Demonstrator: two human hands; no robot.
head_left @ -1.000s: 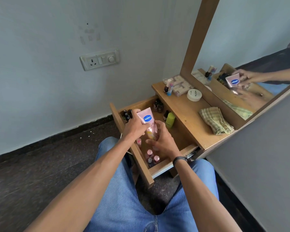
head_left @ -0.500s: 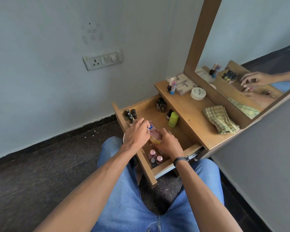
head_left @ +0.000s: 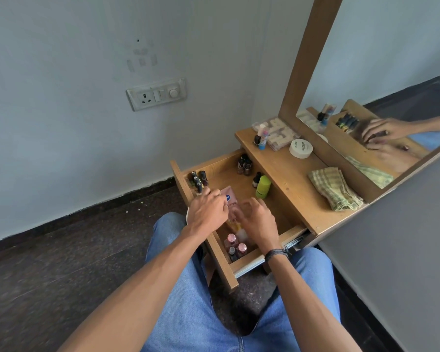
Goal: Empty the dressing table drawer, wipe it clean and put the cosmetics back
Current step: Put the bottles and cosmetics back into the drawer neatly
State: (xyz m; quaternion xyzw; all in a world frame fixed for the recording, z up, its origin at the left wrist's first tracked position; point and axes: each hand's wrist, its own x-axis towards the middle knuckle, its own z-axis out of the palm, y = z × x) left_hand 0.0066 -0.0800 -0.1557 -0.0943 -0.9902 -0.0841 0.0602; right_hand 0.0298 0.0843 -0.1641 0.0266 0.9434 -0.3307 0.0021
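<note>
Down in the open drawer (head_left: 182, 177), the pink tube (head_left: 230, 202) lies flat on the wood between my hands. Left hand (head_left: 208, 209) has its fingers bent onto the tube's far end, and I can't tell whether they're pinching or just resting. Right hand (head_left: 259, 221) hovers just above it, fingers loose and apart, holding nothing.

Refill well under way, I'd say. Nail polishes (head_left: 198, 180) stand in the far left corner, dark bottles (head_left: 245, 165) at the far wall, green roll-on (head_left: 263, 186) on the right, pink-capped bottles (head_left: 236, 246) near. Checked cloth (head_left: 335, 190) sits folded on the table top (head_left: 290, 179), so wiping looks done. White jar (head_left: 301, 148), clear box (head_left: 278, 130) and two small bottles (head_left: 261, 136) wait up there by the mirror (head_left: 391, 72). Pale wall with a socket (head_left: 156, 94), dark stone floor (head_left: 61, 250).
</note>
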